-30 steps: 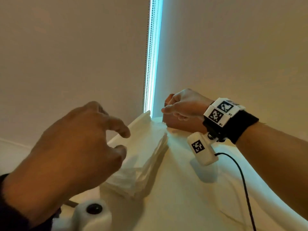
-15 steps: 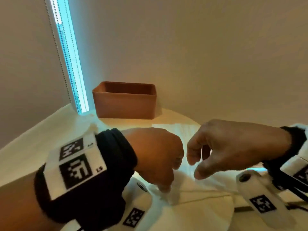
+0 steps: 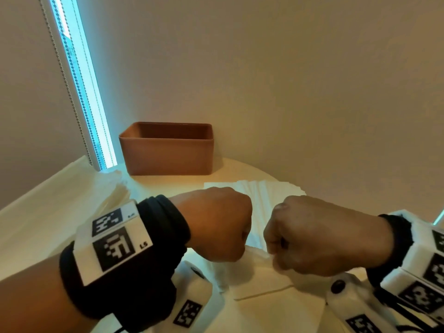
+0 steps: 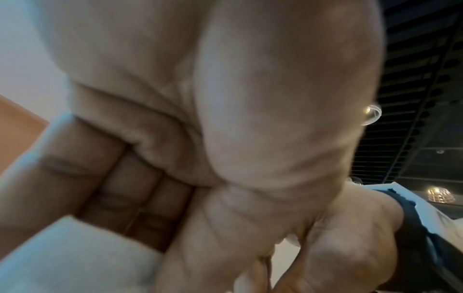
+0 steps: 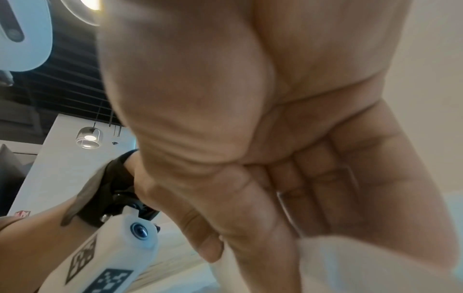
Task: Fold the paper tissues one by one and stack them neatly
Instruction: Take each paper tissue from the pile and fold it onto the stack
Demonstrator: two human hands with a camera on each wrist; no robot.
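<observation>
In the lower middle of the head view I have my left hand [image 3: 216,227] and right hand [image 3: 310,236] side by side, each grip curled tight and pinching the top edge of one white tissue [image 3: 252,272], which hangs down from them toward the pale table [image 3: 36,227]. Just behind my knuckles, right of centre, a flat spread of tissues [image 3: 264,188] lies on the table, and another pile of tissues [image 3: 113,186] sits at the left by the window strip. A brown box [image 3: 168,152] stands behind them, against the wall.
</observation>
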